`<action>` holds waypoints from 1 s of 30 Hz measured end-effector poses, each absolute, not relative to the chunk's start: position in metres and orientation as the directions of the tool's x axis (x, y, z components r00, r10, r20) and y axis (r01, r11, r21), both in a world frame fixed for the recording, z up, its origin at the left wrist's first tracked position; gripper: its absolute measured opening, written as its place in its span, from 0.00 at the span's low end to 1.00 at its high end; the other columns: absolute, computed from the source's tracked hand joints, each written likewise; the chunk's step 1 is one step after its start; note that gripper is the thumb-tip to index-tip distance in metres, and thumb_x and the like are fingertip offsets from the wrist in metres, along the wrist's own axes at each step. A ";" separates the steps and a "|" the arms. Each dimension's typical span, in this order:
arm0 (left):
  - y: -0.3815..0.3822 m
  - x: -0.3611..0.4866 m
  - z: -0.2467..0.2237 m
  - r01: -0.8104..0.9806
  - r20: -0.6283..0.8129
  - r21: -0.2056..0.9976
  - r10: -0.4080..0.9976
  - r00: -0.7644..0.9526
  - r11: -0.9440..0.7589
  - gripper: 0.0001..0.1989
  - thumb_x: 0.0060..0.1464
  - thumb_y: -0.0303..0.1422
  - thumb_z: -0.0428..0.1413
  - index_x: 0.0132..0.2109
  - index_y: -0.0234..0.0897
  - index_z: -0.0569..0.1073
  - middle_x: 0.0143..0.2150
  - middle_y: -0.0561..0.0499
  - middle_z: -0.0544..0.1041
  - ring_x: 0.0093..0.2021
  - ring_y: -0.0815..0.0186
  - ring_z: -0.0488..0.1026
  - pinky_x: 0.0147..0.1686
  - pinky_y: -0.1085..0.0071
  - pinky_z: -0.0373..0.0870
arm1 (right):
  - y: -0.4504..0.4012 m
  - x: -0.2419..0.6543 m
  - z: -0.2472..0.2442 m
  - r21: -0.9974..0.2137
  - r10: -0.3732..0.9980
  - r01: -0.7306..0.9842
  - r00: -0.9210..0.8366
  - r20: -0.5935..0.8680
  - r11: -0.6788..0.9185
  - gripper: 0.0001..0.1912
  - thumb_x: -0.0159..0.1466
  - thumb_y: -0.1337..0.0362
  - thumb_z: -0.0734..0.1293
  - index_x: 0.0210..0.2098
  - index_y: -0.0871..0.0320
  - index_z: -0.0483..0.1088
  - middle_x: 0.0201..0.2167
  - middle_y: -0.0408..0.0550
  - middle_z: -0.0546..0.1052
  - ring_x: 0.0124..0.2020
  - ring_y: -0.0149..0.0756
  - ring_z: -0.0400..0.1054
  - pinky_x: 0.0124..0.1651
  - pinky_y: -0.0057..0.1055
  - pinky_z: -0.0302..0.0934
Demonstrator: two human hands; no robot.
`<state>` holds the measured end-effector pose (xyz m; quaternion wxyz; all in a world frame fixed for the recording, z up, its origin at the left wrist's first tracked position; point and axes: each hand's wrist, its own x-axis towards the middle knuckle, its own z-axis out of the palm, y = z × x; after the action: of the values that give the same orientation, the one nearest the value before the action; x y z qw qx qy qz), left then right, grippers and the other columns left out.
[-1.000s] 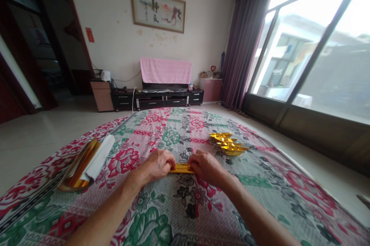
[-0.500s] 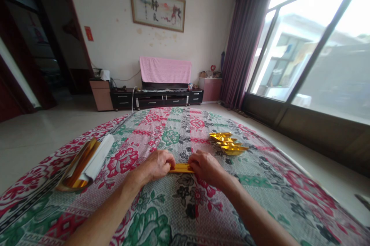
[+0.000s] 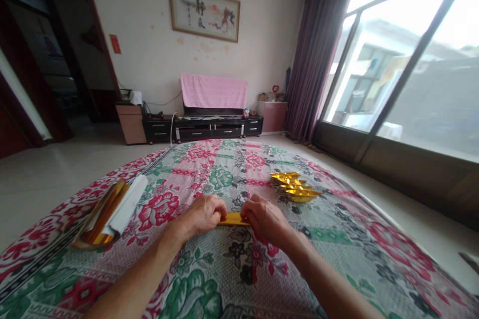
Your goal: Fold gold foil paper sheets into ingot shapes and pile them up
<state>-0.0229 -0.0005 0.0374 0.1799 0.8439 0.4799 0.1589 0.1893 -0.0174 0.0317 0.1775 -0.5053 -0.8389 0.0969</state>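
A narrow folded strip of gold foil paper (image 3: 234, 218) lies on the patterned cloth between my hands. My left hand (image 3: 205, 213) closes its fingers on the strip's left end. At the right end, my right hand (image 3: 263, 214) pinches the strip with bent fingers. Both fingertips are partly hidden by the knuckles. Several folded gold paper ingots (image 3: 299, 190) sit in a nested row beyond my right hand. To the left lies an opened bundle of gold and white paper sheets (image 3: 116, 211), apart from my left hand.
The floral cloth (image 3: 194, 284) covers the wide table or bed surface before me. Past its far edge stands a low black TV cabinet (image 3: 209, 128) with a pink cloth (image 3: 214, 90) draped above it. Large windows (image 3: 407, 69) line the right side.
My right hand has shifted slightly to the left along the gold paper strip. The left hand stays in place on its end.
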 end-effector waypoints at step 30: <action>0.001 -0.031 0.035 0.757 0.075 0.471 0.875 0.478 -0.454 0.12 0.43 0.28 0.50 0.34 0.39 0.77 0.30 0.51 0.71 0.30 0.69 0.66 0.30 0.73 0.60 | -0.011 0.194 0.031 -0.373 0.881 0.800 -0.399 0.256 0.470 0.04 0.55 0.70 0.62 0.29 0.59 0.68 0.30 0.45 0.69 0.29 0.28 0.61 0.31 0.24 0.50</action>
<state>-0.0312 0.0010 0.0354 0.1905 0.8383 0.4867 0.1553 0.1941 -0.0111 0.0312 0.2120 -0.5057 -0.8308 0.0953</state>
